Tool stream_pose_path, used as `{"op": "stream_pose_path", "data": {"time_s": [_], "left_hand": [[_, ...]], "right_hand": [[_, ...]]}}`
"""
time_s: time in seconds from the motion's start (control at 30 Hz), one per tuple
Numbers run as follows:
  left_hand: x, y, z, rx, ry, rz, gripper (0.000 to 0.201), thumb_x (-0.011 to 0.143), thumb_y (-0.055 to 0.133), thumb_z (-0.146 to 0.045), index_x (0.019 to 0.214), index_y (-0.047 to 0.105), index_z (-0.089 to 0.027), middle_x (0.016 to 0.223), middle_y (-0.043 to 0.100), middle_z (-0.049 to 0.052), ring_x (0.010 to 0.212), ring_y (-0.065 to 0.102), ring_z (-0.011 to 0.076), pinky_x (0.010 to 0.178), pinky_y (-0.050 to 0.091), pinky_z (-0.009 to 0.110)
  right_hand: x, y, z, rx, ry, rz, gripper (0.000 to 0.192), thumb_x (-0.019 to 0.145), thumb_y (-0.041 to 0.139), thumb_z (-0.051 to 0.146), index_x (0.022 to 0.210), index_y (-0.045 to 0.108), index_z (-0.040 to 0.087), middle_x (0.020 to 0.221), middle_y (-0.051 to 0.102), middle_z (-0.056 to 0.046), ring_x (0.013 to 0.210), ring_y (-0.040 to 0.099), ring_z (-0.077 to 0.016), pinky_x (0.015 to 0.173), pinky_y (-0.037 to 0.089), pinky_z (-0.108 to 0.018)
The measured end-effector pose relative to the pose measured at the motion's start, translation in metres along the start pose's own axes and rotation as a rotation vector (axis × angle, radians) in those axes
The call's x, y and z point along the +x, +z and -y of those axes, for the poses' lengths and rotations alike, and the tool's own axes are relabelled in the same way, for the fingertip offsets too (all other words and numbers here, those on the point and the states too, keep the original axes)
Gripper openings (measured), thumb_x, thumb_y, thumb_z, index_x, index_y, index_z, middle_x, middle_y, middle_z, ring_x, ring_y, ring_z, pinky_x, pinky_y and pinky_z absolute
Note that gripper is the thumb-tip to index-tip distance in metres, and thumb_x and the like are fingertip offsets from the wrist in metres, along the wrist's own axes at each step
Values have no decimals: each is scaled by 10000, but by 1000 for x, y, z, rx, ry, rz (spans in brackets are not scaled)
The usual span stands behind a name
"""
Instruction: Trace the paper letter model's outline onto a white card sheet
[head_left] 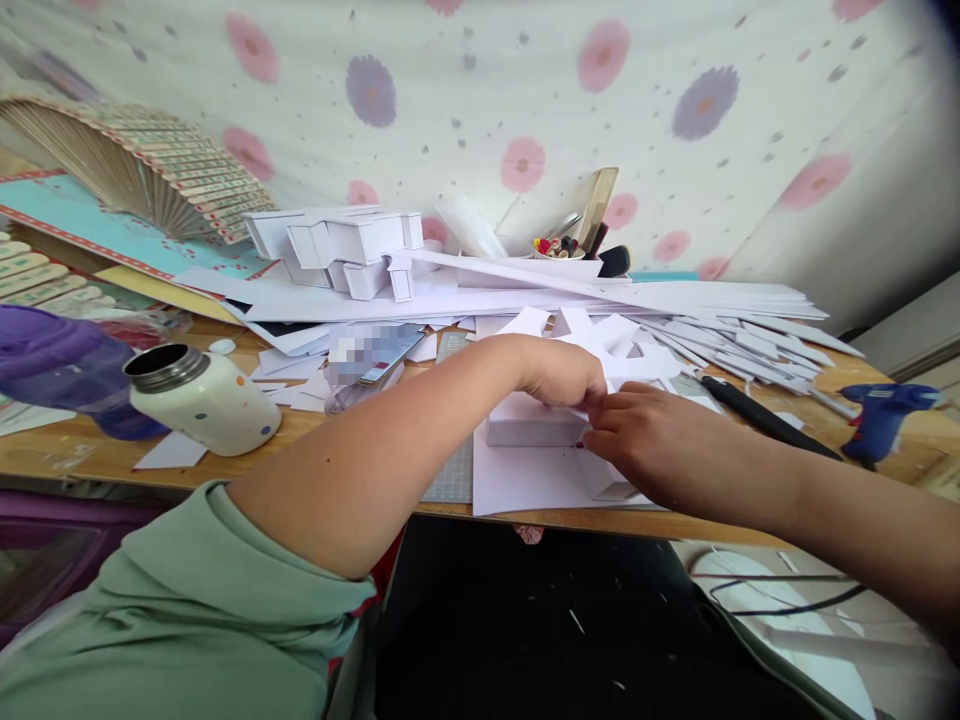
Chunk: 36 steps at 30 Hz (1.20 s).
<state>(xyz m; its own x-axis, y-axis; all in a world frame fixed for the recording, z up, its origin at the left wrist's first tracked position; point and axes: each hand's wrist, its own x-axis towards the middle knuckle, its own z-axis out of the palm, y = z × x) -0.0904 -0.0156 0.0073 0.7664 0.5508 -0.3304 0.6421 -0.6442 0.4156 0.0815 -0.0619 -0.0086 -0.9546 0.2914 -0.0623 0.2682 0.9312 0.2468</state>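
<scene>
In the head view my left hand (562, 372) reaches over a white cardboard model, its fingers curled down and pressed together at the model's middle. My right hand (641, 435) meets it from the right, fingertips closed and almost touching the left ones. Whatever lies between the fingertips is hidden. Below them is a low white box (534, 428), part of the model, on a flat white board (510, 485). More folded white pieces (574, 325) rise behind my hands. A grey cutting mat (448, 482) shows under the board's left side.
A blue glue gun (885, 420) and a black tool (765, 415) lie right. White strips (750, 350) pile behind. A finished-looking white model (352, 245) stands at back left, near a phone (394, 352), an uncapped bottle (206, 400) and a purple-lidded jug (67, 365).
</scene>
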Motion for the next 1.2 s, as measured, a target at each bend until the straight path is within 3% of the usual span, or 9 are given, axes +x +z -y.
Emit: {"op": "stream_pose_path", "data": {"time_s": [0.4,0.6,0.7,0.87,1.2], "left_hand": [[0,4,1,36,-3,-36,253,616,451,-96,732,659,-181,743,652,-12,639,491,137,599,353,288],[-3,8,0,29,-4,-66,412,678,471,-101,951,719,-286,909,705,-44,755,563,138,645,376,275],[-4,10,-1,20,-12,-79,429,713,491,-110,1009,708,-332,1023,703,-66,833,586,141,707,406,273],[-3,11,-3,31,-5,-84,421,734,491,-56,996,715,-298,1176,655,-64,947,602,140,753,418,255],[-2,12,-4,21,-39,-97,377,767,514,-91,994,715,-314,1207,636,-73,968,608,130,793,416,233]], "right_hand": [[5,-5,5,-31,7,62,176,736,571,35,694,640,191,694,670,-50,742,619,-231,664,402,-337],[1,-6,19,-12,2,122,149,745,549,45,704,616,172,704,657,-62,732,606,-238,668,393,-338],[-6,-4,24,29,-5,95,129,739,555,59,720,607,176,702,645,-56,705,585,-227,662,368,-335],[-23,-2,34,128,1,-7,141,737,555,56,710,570,193,666,595,-17,628,499,-189,640,311,-322],[-55,9,60,193,72,-164,132,802,509,71,748,564,178,682,555,-26,655,443,-188,652,280,-335]]}}
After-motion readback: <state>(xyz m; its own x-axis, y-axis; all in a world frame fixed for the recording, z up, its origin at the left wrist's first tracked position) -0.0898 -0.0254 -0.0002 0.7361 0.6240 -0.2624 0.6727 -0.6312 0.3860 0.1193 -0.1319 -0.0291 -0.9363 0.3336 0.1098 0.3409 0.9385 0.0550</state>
